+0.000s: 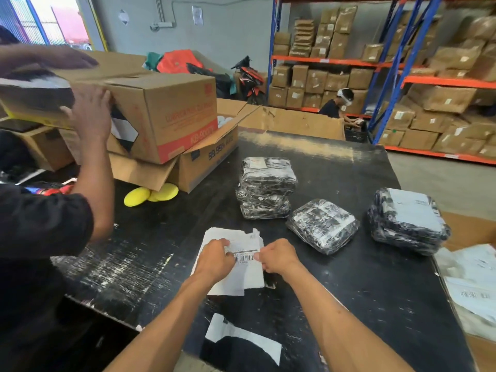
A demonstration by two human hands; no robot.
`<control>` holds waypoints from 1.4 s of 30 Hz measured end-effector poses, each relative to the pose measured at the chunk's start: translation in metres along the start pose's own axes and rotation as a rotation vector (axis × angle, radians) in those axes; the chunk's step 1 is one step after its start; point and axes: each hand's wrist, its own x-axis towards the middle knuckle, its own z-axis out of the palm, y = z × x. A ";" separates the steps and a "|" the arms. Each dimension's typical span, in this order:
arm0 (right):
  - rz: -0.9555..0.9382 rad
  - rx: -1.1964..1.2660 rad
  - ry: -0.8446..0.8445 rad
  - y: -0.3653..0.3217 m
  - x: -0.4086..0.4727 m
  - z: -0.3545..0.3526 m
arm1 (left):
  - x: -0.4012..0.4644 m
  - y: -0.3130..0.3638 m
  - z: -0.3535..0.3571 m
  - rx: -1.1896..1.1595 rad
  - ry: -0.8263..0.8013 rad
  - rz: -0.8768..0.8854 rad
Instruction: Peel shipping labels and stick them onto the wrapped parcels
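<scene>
A small stack of white shipping labels (243, 275) is held above the black table (349, 291), with a barcode showing on the top sheet. My left hand (214, 260) grips its left side and my right hand (279, 257) pinches its right edge. Beyond my hands lie wrapped parcels in clear film over black: a stack of two or three (265, 187) at the middle, a single tilted one (322, 225) to its right, and another stack (406, 220) at the right with a white label on top.
Another person at the left lifts a cardboard box (166, 114) over open cartons. Yellow round pads (150, 195) lie under a flap. White mailer bags (472, 285) sit at the right edge. Shelves of boxes (442, 98) stand behind.
</scene>
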 end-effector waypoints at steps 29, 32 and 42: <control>-0.379 0.710 0.151 0.011 -0.044 -0.134 | 0.019 0.144 -0.011 -0.875 0.109 0.270; -0.429 0.657 0.214 0.009 -0.045 -0.138 | 0.016 0.148 -0.005 -0.574 0.234 0.418; -0.536 0.540 0.240 0.006 -0.039 -0.149 | 0.007 0.168 -0.002 -0.524 0.009 0.655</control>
